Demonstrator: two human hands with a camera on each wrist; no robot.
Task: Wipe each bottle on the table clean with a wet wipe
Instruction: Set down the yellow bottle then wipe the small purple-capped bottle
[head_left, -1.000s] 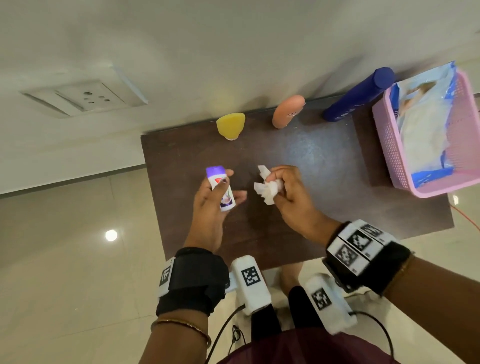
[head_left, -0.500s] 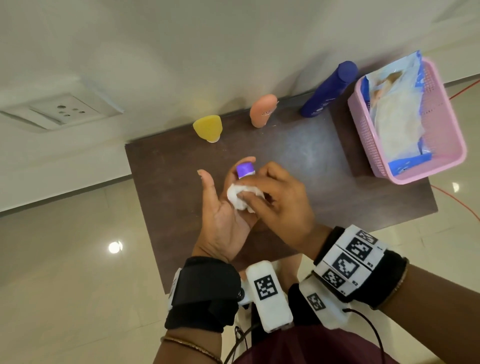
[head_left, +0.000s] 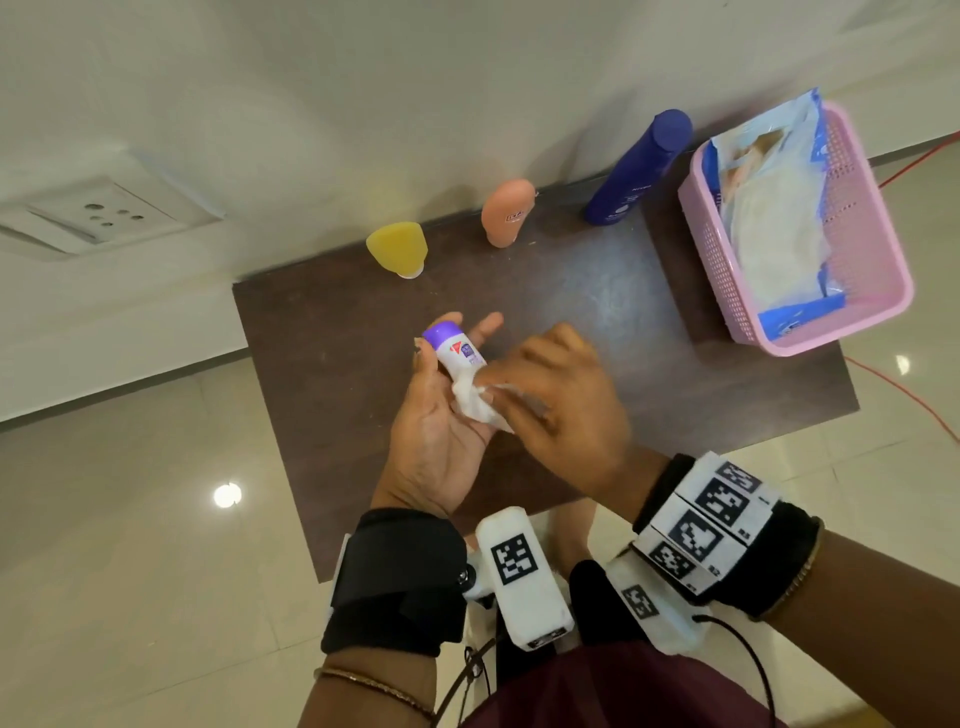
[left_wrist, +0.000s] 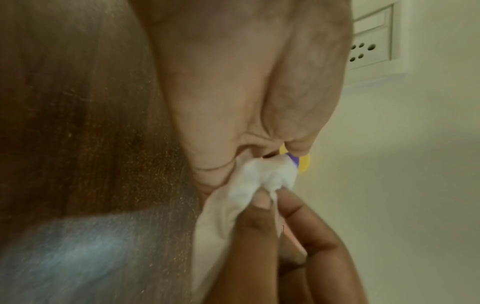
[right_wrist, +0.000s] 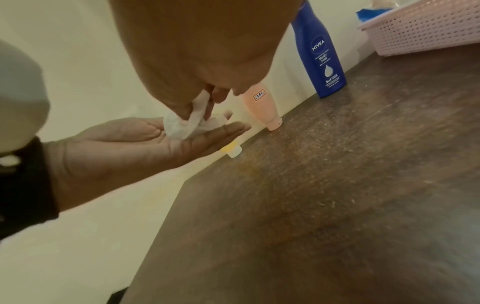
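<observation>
A sec ago the small white roll-on bottle w/ purple cap was held apart from the crumpled white wet wipe; now the two meet. Left hand lies palm-up, fingers nearly straight, bottle across them w/ thumb against its side near the cap. Right hand pinches the wipe and presses it on the bottle's lower body, cap end bare. So wiping of this bottle is underway, prob. not done. Beyond the bottle, along the wall edge of the dark brown wooden table, stand the yellow inverted squeeze bottle, peach tube and tall blue lotion bottle, none being handled now. Further right of the blue bottle: pink perforated plastic basket w/ a blue-white wipes pack. Tabletop looks scuffed and speckled; cream wall w/ white socket plate, glossy beige floor tiles.
</observation>
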